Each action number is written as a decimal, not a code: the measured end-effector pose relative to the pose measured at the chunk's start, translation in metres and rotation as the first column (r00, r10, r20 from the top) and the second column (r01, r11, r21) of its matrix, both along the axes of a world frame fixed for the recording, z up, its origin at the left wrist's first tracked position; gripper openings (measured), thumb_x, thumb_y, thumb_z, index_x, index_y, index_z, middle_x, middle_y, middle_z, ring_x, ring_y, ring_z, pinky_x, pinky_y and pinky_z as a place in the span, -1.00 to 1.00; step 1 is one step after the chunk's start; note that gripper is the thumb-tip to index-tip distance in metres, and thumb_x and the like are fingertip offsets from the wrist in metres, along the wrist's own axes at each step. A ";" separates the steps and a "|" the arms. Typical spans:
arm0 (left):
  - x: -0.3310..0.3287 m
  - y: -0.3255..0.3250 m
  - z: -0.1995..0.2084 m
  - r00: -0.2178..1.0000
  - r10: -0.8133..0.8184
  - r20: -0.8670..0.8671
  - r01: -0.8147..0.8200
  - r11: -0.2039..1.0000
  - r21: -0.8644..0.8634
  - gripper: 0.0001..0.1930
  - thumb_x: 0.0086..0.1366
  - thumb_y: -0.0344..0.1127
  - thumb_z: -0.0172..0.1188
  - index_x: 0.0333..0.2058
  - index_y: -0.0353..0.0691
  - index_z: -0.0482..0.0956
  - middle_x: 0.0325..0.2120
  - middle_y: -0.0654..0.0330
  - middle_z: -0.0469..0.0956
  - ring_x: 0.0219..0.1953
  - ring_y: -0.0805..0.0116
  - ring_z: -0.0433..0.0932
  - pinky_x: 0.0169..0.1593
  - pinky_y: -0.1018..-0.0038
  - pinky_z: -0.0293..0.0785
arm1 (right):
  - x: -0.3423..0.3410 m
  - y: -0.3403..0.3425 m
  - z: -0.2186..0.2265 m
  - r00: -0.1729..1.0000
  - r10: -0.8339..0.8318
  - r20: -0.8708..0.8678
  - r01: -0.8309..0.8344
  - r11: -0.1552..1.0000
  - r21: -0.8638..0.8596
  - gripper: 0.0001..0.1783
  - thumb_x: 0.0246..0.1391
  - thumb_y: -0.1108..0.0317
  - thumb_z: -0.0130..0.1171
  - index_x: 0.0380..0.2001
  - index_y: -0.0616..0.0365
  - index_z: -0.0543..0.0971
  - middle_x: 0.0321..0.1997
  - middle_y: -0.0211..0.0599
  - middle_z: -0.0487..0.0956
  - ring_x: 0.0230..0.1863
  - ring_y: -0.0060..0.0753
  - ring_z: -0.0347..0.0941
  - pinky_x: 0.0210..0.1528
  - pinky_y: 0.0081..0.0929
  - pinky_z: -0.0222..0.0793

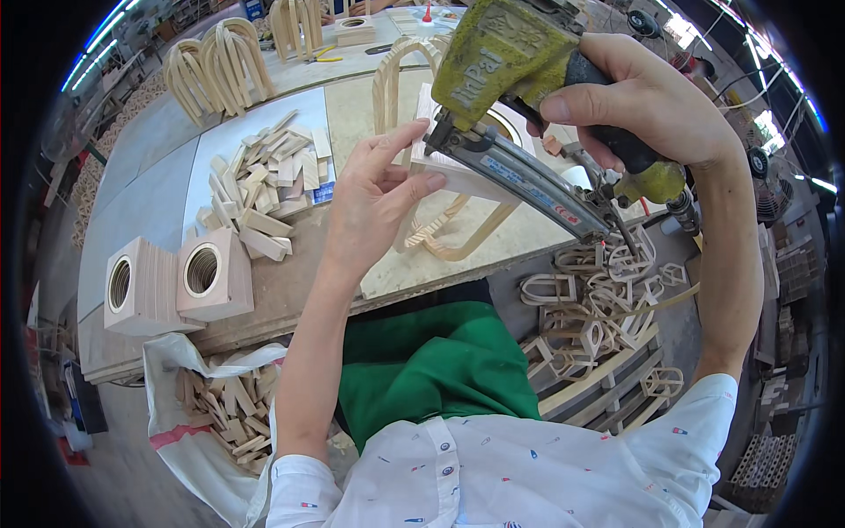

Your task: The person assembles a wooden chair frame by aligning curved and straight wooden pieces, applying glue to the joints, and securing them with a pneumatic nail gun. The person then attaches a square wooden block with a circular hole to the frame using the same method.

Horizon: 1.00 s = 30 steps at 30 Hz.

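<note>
My right hand [651, 110] is wrapped around the black grip of a yellow-green nail gun [502, 57], its thumb over the handle. The gun's nose rests at or very near the corner of a pale wooden board [462, 179] with a round hole, mostly hidden behind the tool. My left hand [374, 189] pinches that board's left end between thumb and fingers, close to the nose. Bent wooden hoops [385, 92] rise behind the board, and a curved wooden rail [484, 239] shows below it, apparently parts of one frame.
Small wood slats [273, 167] lie piled on the table's left. Holed wooden blocks [216, 277] stand at its front edge. Bent hoops [220, 70] stand farther back. A white sack [163, 422] holds offcuts. Finished-looking wooden frames [607, 290] heap up at lower right. Another person's hands [365, 7] show at the far edge.
</note>
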<state>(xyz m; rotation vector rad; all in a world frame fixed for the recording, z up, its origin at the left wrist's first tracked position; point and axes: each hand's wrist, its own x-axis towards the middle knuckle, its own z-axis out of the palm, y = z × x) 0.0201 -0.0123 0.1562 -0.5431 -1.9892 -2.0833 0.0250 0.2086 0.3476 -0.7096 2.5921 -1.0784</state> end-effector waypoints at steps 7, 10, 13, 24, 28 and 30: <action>0.003 0.000 0.001 0.999 0.045 -0.003 -0.045 0.998 -0.036 -0.44 0.08 -0.42 0.36 0.12 -0.14 0.48 -0.08 0.15 0.41 -0.28 0.45 0.57 -0.17 0.52 0.53 | 0.009 -0.008 0.002 0.999 -0.020 -0.040 0.023 0.996 0.084 -0.68 0.11 0.26 0.22 -0.21 0.32 0.49 -0.45 -0.28 0.58 -0.74 -0.64 0.36 -0.72 -0.66 0.26; 0.004 0.001 0.000 0.995 0.090 -0.040 -0.093 0.992 -0.083 -0.39 0.06 -0.39 0.38 0.14 -0.13 0.45 -0.08 0.13 0.41 -0.32 0.44 0.56 -0.17 0.50 0.53 | 0.012 -0.011 0.004 0.997 -0.040 -0.062 0.047 0.992 0.115 -0.69 0.11 0.28 0.22 -0.21 0.32 0.49 -0.44 -0.28 0.58 -0.74 -0.64 0.36 -0.72 -0.66 0.26; 0.020 0.010 0.009 0.973 0.230 -0.020 -0.230 0.960 -0.161 -0.27 0.01 -0.35 0.43 0.20 -0.13 0.36 -0.07 0.09 0.40 -0.27 0.40 0.55 -0.17 0.48 0.53 | 0.016 -0.006 0.005 0.994 -0.063 -0.086 0.074 0.988 0.132 -0.71 0.08 0.31 0.21 -0.23 0.33 0.50 -0.47 -0.30 0.57 -0.74 -0.64 0.36 -0.72 -0.65 0.25; -0.023 -0.019 0.001 0.998 -0.007 0.060 0.014 0.993 -0.114 -0.20 0.16 -0.12 0.32 0.33 -0.09 0.15 0.12 -0.02 0.32 0.10 0.21 0.41 0.16 0.34 0.35 | 0.020 0.056 0.007 0.981 -0.192 -0.021 0.193 0.977 0.090 -0.69 0.07 0.35 0.23 -0.22 0.38 0.49 -0.61 -0.33 0.47 -0.74 -0.61 0.33 -0.68 -0.58 0.25; -0.032 -0.010 0.014 0.979 -0.186 0.077 0.194 0.975 -0.109 -0.32 0.24 -0.19 0.25 0.31 -0.07 0.20 0.17 0.03 0.29 -0.06 0.35 0.51 0.09 0.43 0.40 | 0.020 0.065 0.006 0.979 -0.203 -0.010 0.203 0.976 0.079 -0.67 0.06 0.34 0.24 -0.22 0.40 0.48 -0.63 -0.34 0.46 -0.74 -0.60 0.34 -0.68 -0.59 0.25; -0.037 -0.010 0.018 0.969 -0.243 0.054 0.248 0.961 -0.124 -0.39 0.26 -0.26 0.24 0.27 -0.06 0.27 0.21 0.08 0.26 -0.15 0.44 0.54 0.03 0.48 0.43 | 0.023 0.066 0.007 0.976 -0.217 -0.014 0.218 0.973 0.075 -0.67 0.06 0.34 0.25 -0.22 0.40 0.48 -0.63 -0.34 0.46 -0.74 -0.60 0.34 -0.68 -0.59 0.25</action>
